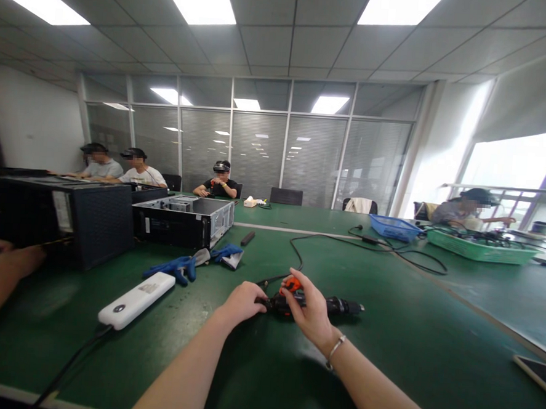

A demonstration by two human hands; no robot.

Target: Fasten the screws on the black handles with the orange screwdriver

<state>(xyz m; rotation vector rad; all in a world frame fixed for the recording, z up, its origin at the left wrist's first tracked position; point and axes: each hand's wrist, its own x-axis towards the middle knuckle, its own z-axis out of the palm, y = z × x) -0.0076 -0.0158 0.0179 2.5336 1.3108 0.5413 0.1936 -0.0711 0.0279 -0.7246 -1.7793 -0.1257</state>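
A black electric screwdriver (336, 306) with orange parts lies across the green table (263, 364) in front of me, its bit end to the right. My left hand (243, 302) is closed on the cable end of the screwdriver, thumb and fingers pinching it. Over the tool's body, my right hand (310, 312) has thumb and fingers around an orange round piece (292, 284). Fingers partly hide that piece, so I cannot tell how it joins the tool. A black cable (297, 255) runs from the screwdriver's left end toward the back.
Left of my hands lie a white power strip (137, 300) and blue gloves (176, 268). Computer cases (183, 224) stand behind them. A co-worker's hands (15, 259) are at the left case. Blue (394, 227) and green baskets (478, 247) stand right. A phone-like object (537, 374) lies near right.
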